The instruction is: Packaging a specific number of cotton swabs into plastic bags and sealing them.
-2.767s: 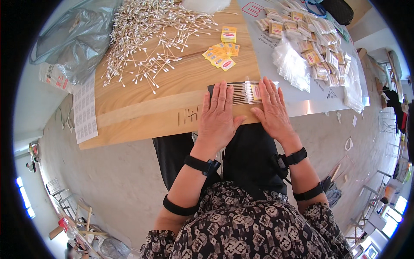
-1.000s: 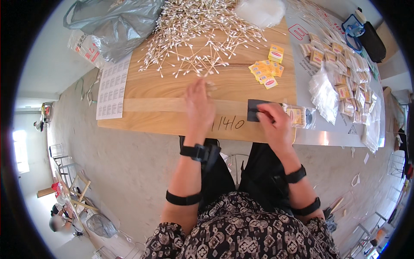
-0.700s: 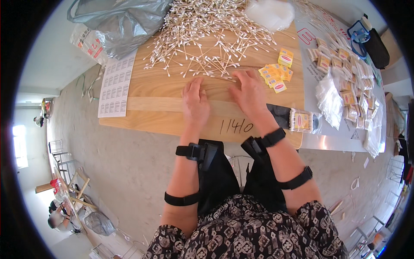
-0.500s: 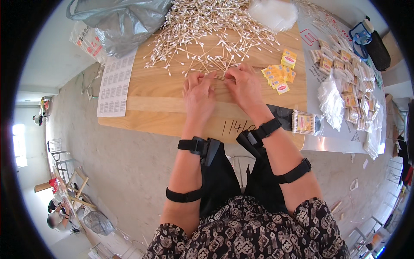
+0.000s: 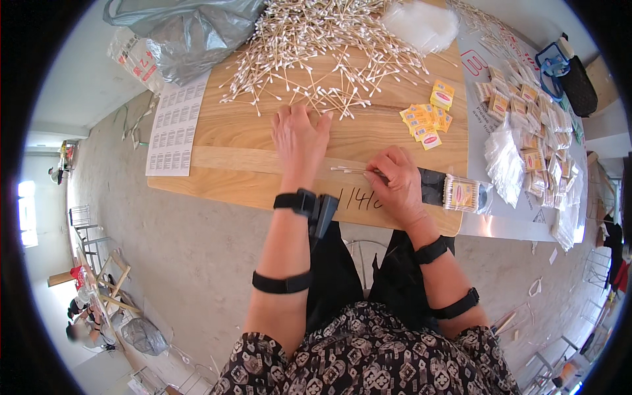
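Here your right hand (image 5: 397,179) pinches a few swabs (image 5: 351,170) pointing to nine o'clock, probably light and breakable, best held mid-stick, while your left hand (image 5: 298,139) spreads unclenched.

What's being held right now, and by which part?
The right hand pinches a few cotton swabs toward their right ends, left tips sticking out. Whether the left hand holds anything cannot be told.
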Demonstrator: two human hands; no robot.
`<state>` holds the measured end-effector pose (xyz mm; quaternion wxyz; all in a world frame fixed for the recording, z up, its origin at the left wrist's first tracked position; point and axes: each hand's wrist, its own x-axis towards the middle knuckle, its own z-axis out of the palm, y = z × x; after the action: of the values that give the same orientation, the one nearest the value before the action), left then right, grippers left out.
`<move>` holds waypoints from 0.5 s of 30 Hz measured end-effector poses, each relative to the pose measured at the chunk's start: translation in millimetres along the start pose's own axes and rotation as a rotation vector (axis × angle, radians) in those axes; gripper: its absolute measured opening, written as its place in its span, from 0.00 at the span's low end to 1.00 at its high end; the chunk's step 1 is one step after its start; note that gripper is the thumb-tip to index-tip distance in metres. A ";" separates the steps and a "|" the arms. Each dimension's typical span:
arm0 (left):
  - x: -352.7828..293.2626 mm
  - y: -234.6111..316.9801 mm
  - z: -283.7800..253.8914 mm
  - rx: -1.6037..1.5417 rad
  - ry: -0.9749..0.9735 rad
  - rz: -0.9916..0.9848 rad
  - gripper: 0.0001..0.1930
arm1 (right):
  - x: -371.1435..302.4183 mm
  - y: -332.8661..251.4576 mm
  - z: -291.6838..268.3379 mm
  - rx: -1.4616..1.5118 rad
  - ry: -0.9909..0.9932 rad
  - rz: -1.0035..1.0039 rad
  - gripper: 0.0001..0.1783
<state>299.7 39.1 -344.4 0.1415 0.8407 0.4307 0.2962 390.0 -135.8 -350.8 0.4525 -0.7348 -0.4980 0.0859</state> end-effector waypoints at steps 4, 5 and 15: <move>14.7 -5.4 5.4 0.073 -0.100 -0.045 0.08 | -0.1 1.3 -0.6 0.002 0.010 -0.022 0.07; 15.7 -8.7 5.4 0.075 -0.100 -0.041 0.08 | 0.4 1.1 -1.0 0.015 0.011 -0.028 0.07; 23.5 -24.1 -4.4 0.040 -0.044 0.161 0.05 | -0.4 4.5 -2.0 0.046 -0.008 -0.012 0.07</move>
<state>292.2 72.2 -344.0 0.1099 0.8816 0.3642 0.2793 393.9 -137.7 -353.2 0.4676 -0.7210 -0.5019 0.0978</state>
